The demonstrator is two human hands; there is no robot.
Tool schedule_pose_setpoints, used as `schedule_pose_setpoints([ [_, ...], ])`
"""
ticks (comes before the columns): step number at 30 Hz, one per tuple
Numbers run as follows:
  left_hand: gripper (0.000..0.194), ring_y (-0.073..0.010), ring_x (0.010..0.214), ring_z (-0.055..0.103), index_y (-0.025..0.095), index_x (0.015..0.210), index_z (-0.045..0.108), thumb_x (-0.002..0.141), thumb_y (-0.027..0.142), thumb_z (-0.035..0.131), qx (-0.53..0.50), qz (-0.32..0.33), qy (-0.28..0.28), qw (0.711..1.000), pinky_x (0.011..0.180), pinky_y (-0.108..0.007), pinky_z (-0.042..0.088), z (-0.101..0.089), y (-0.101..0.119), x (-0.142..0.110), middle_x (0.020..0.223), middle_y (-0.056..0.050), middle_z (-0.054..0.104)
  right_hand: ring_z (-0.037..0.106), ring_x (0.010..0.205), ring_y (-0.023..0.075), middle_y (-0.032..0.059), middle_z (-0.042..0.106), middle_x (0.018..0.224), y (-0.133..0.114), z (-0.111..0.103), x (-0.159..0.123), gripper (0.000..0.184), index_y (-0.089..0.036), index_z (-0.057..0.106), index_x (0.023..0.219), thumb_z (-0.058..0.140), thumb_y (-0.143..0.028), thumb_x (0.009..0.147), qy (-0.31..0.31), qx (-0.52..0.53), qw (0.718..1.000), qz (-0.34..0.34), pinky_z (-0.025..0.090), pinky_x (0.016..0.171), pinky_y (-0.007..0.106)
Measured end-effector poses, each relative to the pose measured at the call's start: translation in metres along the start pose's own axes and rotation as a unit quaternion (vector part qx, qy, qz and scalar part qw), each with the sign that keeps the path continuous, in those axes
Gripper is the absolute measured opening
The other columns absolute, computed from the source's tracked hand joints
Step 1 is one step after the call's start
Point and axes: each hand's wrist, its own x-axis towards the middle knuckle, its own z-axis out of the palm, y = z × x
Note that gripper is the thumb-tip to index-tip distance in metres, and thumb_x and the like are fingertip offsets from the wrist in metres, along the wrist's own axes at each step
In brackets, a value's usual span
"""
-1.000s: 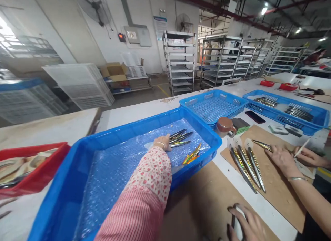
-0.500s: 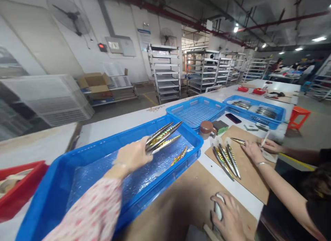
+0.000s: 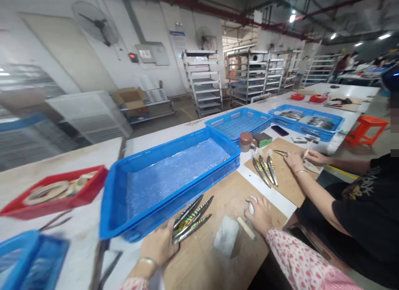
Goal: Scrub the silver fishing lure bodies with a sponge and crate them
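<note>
My left hand (image 3: 160, 246) is closed around a bundle of long metallic striped fishing lures (image 3: 191, 218), held over the brown board (image 3: 215, 256) just in front of the big blue tray (image 3: 174, 173). My right hand (image 3: 259, 215) rests on the board, curled over a small white object (image 3: 251, 207) whose shape I cannot make out. A grey block (image 3: 226, 241) and a small wooden stick (image 3: 246, 228) lie between my hands. One lure (image 3: 215, 165) stays in the tray, which is lined with bubble wrap.
A co-worker in a black shirt (image 3: 358, 215) sits at the right, hands at three lures (image 3: 264, 168) on another board. Behind stand more blue trays (image 3: 238, 123), a brown cup (image 3: 246, 141) and a phone (image 3: 279, 130). At my left are a red bin (image 3: 59, 196) and a blue crate (image 3: 31, 256).
My left hand lifted the bundle of lures out of the blue tray and brought it down to the board in front. My view swung left and back.
</note>
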Motion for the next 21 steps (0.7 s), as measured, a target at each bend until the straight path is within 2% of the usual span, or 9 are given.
schedule_pose_setpoints([
  [3, 0.063, -0.0310, 0.107, 0.060, 0.023, 0.133, 0.042, 0.072, 0.034, 0.052, -0.002, -0.024, 0.020, 1.000, 0.085, -0.044, 0.046, 0.008, -0.002, 0.003, 0.116, -0.016, 0.063, 0.046, 0.107, 0.0261, 0.0034, 0.054, 0.120, 0.004, 0.001, 0.000, 0.030, -0.029, 0.062, 0.109, 0.054, -0.033, 0.081, -0.005, -0.009, 1.000, -0.007, 0.038, 0.083, 0.040],
  [6, 0.079, -0.0339, 0.115, 0.053, 0.021, 0.135, 0.041, 0.064, 0.045, 0.066, 0.006, -0.010, 0.049, 0.999, 0.092, -0.047, 0.042, -0.004, 0.004, 0.003, 0.129, -0.018, 0.054, 0.046, 0.107, 0.0262, 0.0040, 0.054, 0.119, 0.011, 0.006, 0.000, 0.030, -0.029, 0.062, 0.110, 0.051, -0.036, 0.083, -0.005, -0.011, 1.000, -0.016, 0.038, 0.084, 0.040],
  [8, 0.071, -0.0315, 0.110, 0.055, 0.021, 0.132, 0.043, 0.071, 0.053, 0.060, -0.024, 0.028, 0.081, 0.996, 0.089, -0.044, 0.044, -0.027, 0.011, 0.008, 0.124, -0.016, 0.057, 0.045, 0.109, 0.0271, 0.0043, 0.053, 0.120, 0.016, 0.010, -0.002, 0.031, -0.029, 0.062, 0.110, 0.050, -0.039, 0.083, -0.003, -0.009, 1.000, -0.023, 0.039, 0.085, 0.042],
  [10, 0.050, -0.0246, 0.102, 0.059, 0.023, 0.127, 0.046, 0.086, 0.051, 0.042, -0.093, 0.075, 0.131, 0.984, 0.084, -0.036, 0.046, -0.058, 0.017, 0.026, 0.116, -0.011, 0.061, 0.045, 0.110, 0.0279, 0.0044, 0.053, 0.121, 0.020, 0.012, -0.003, 0.033, -0.029, 0.062, 0.111, 0.049, -0.041, 0.083, -0.001, -0.007, 1.000, -0.029, 0.039, 0.085, 0.042],
  [12, 0.041, -0.0205, 0.105, 0.058, 0.024, 0.122, 0.048, 0.090, 0.046, 0.035, -0.158, 0.115, 0.183, 0.963, 0.090, -0.032, 0.044, -0.086, 0.021, 0.061, 0.116, -0.008, 0.062, 0.045, 0.110, 0.0282, 0.0045, 0.053, 0.121, 0.022, 0.014, -0.004, 0.034, -0.030, 0.062, 0.112, 0.048, -0.043, 0.084, 0.001, -0.005, 0.999, -0.033, 0.040, 0.086, 0.043],
  [13, 0.040, -0.0205, 0.108, 0.057, 0.023, 0.122, 0.048, 0.090, 0.044, 0.036, -0.181, 0.118, 0.186, 0.959, 0.094, -0.032, 0.042, -0.097, 0.023, 0.083, 0.117, -0.008, 0.061, 0.045, 0.111, 0.0283, 0.0045, 0.053, 0.120, 0.023, 0.014, -0.005, 0.034, -0.030, 0.062, 0.112, 0.048, -0.043, 0.084, 0.002, -0.003, 0.999, -0.035, 0.040, 0.087, 0.043],
  [16, 0.045, -0.0229, 0.111, 0.056, 0.016, 0.123, 0.050, 0.084, 0.039, 0.047, -0.221, 0.095, 0.083, 0.967, 0.097, -0.033, 0.041, -0.108, 0.031, 0.155, 0.120, -0.012, 0.061, 0.046, 0.110, 0.0281, 0.0045, 0.054, 0.119, 0.024, 0.014, -0.006, 0.033, -0.030, 0.063, 0.111, 0.050, -0.043, 0.084, 0.009, 0.004, 0.999, -0.040, 0.042, 0.087, 0.042],
  [19, 0.038, -0.0218, 0.097, 0.063, 0.017, 0.106, 0.063, 0.076, 0.038, 0.055, -0.235, 0.131, -0.015, 0.963, 0.085, -0.029, 0.048, -0.091, 0.043, 0.210, 0.105, -0.008, 0.069, 0.049, 0.107, 0.0278, 0.0048, 0.055, 0.117, 0.025, 0.015, -0.007, 0.031, -0.031, 0.063, 0.110, 0.052, -0.041, 0.083, 0.018, 0.008, 0.999, -0.045, 0.044, 0.085, 0.041],
  [21, 0.027, -0.0193, 0.089, 0.065, 0.020, 0.089, 0.069, 0.074, 0.037, 0.055, -0.244, 0.172, -0.072, 0.952, 0.077, -0.025, 0.050, -0.076, 0.050, 0.228, 0.092, -0.002, 0.073, 0.049, 0.107, 0.0282, 0.0048, 0.055, 0.116, 0.025, 0.017, -0.008, 0.030, -0.032, 0.063, 0.110, 0.053, -0.041, 0.083, 0.027, 0.007, 0.999, -0.046, 0.045, 0.084, 0.041],
])
